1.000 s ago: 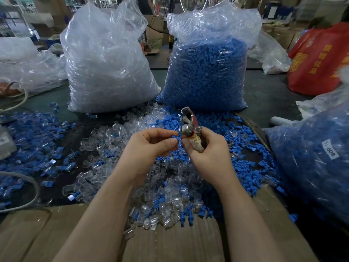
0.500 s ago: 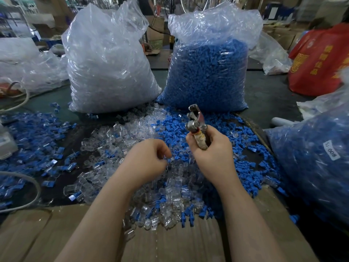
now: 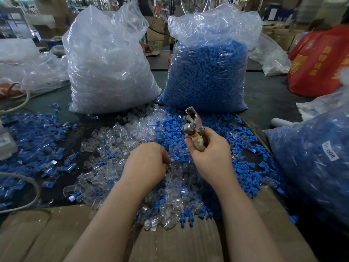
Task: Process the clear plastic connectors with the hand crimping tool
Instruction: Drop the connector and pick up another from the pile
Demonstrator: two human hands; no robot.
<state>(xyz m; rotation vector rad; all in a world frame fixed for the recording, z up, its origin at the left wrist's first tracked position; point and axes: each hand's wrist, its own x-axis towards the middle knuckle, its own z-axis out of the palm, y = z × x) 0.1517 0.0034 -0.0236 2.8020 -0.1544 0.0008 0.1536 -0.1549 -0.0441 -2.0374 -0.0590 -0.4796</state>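
A heap of clear plastic connectors mixed with small blue plastic parts covers the table in front of me. My right hand grips the wrapped handle of the metal hand crimping tool, whose jaws point up and away. My left hand is down in the heap with its fingers curled under; what they touch or hold is hidden by the back of the hand.
A big bag of clear parts and a big bag of blue parts stand behind the heap. Another blue-filled bag sits at the right, a red bag beyond it. Finished blue-and-clear pieces lie left. Cardboard lines the near edge.
My left hand has left the tool's jaws and dropped down into the connector heap. My right hand with the tool has shifted slightly right and up.
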